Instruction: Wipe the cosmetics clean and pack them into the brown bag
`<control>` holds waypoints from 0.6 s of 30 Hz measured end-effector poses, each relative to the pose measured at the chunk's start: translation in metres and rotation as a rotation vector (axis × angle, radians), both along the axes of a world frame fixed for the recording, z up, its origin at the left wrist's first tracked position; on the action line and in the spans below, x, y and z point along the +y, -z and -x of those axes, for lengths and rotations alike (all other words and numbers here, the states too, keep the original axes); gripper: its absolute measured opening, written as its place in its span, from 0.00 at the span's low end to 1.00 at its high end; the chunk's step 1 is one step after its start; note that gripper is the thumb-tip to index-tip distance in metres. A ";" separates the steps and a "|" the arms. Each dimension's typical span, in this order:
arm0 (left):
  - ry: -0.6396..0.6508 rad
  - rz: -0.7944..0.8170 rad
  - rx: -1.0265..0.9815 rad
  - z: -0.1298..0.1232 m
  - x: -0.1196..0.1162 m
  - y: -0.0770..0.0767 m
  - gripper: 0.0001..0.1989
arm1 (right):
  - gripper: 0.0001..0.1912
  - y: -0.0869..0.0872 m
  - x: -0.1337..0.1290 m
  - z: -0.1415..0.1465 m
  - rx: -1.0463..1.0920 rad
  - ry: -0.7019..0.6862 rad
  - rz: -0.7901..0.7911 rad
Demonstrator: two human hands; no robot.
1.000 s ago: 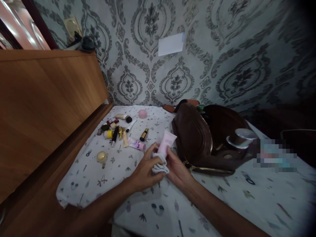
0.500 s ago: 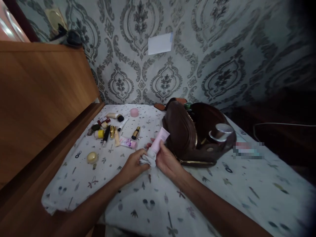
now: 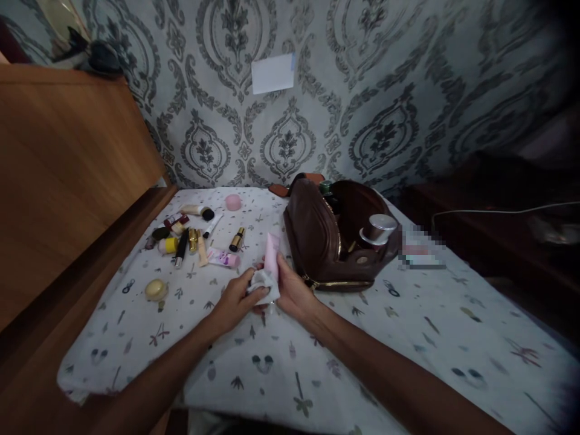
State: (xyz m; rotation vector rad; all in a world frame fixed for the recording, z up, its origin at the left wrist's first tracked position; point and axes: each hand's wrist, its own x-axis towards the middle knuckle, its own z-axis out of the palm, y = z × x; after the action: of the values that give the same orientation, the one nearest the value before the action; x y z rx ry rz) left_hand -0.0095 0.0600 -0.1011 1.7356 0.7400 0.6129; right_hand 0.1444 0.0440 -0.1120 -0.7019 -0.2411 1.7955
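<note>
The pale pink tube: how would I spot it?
Find the open brown bag. Left of it, the right hand holds the pale pink tube against a whitish cloth in the left hand. Unlike the printed tube lying farther left, it is held, flat end uppermost.

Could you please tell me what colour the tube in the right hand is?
The tube is pale pink; it shows best in the head view.

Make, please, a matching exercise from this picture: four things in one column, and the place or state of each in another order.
1. bag
2. cloth
3. plain pink tube
4. paper

A. on the wall
B. in the right hand
C. brown, open
D. in the left hand

Pairs: 1-C, 2-D, 3-B, 4-A
</note>
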 end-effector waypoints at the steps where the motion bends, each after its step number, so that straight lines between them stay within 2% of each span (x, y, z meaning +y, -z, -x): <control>1: -0.008 0.022 -0.004 0.000 0.000 0.000 0.13 | 0.27 -0.002 -0.001 0.000 0.008 -0.026 0.004; 3: -0.029 0.035 -0.008 0.000 -0.001 0.000 0.13 | 0.29 -0.004 -0.004 0.000 0.012 -0.079 0.001; 6: -0.103 -0.054 -0.001 0.000 -0.002 -0.003 0.12 | 0.27 -0.004 -0.007 0.001 -0.019 -0.122 -0.044; 9: -0.160 -0.133 -0.008 0.001 -0.002 -0.006 0.10 | 0.22 -0.002 -0.009 0.006 -0.084 -0.095 -0.133; 13: -0.215 -0.125 -0.058 0.003 0.000 -0.007 0.11 | 0.19 -0.001 -0.011 0.013 -0.179 -0.022 -0.263; 18: -0.311 -0.101 -0.197 0.007 0.006 -0.012 0.12 | 0.21 0.003 -0.014 0.016 -0.333 0.023 -0.269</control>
State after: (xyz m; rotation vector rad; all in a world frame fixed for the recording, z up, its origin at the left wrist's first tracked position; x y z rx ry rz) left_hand -0.0160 0.0663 -0.0890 1.6337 0.8575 1.0342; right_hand 0.1283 0.0296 -0.1151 -0.8016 -0.6811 1.5788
